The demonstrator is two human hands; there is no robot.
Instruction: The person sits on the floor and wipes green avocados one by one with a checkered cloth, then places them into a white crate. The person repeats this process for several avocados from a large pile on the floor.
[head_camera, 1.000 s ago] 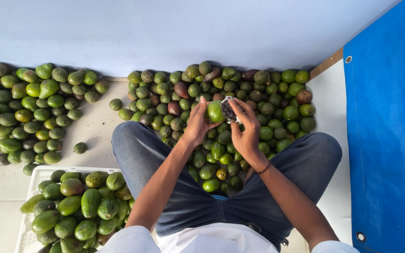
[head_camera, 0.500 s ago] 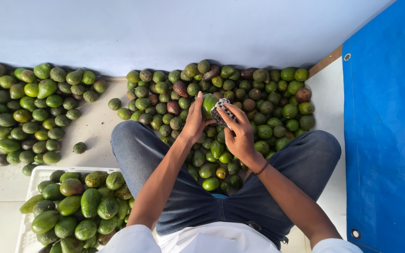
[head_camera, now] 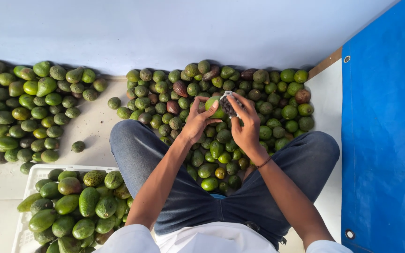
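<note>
Left hand is wrapped around a green avocado, fingers curled on its near side, so only the top and right edge of the fruit show. It's held up over the middle pile, just in front of the knees. Right hand is pinched shut on a small dark thing with a pale edge, pressed right against the avocado; it's mostly covered by the fingers and I honestly can't tell what it is. There's a thin band on the right wrist. Jeans spread out to both sides, and they hide the near part of the pile, with a few avocados peeking out in the gap between the legs. Some fruit in that pile is brownish-red, the rest green. Off to the left there's a second pile, cut off by the frame edge, with one stray avocado sitting apart on the floor. Bottom left is a white crate full of bigger avocados, also cropped by the frame. A blue tarp with eyelets covers the right side and blocks whatever's behind it. Pale wall runs along the top.
</note>
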